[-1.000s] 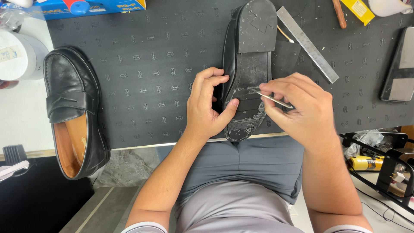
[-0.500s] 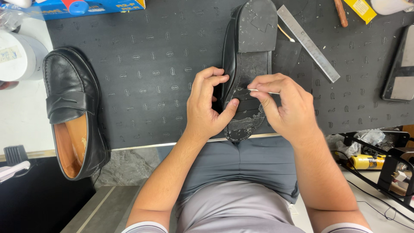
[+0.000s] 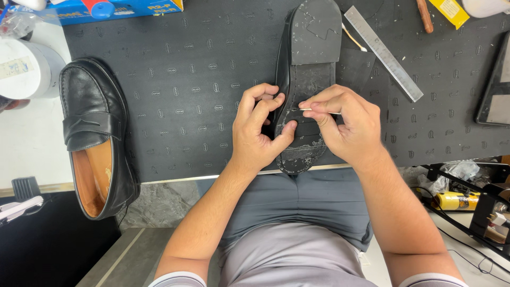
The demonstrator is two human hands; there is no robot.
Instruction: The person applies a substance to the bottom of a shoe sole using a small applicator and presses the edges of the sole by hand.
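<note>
The right hand has slid left, farther onto the upturned shoe.
Its fingers pinch a thin stick on the sole; the left hand curls round the shoe's side, likely to steady it on the black mat.

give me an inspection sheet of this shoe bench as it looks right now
surface: black patterned mat on a pale bench.
job's things: black shoe lying sole up on the mat, forepart of the sole rough and scuffed; thin stick laid across the sole.
clutter: second shoe upright at the mat's left edge; metal ruler; white tub; blue box.
grippers: left hand grips the shoe's side, thumb on the sole; right hand pinches the stick.
cables: thin black wire lower right.
surroundings: black rack with a yellow bottle at right.
</note>
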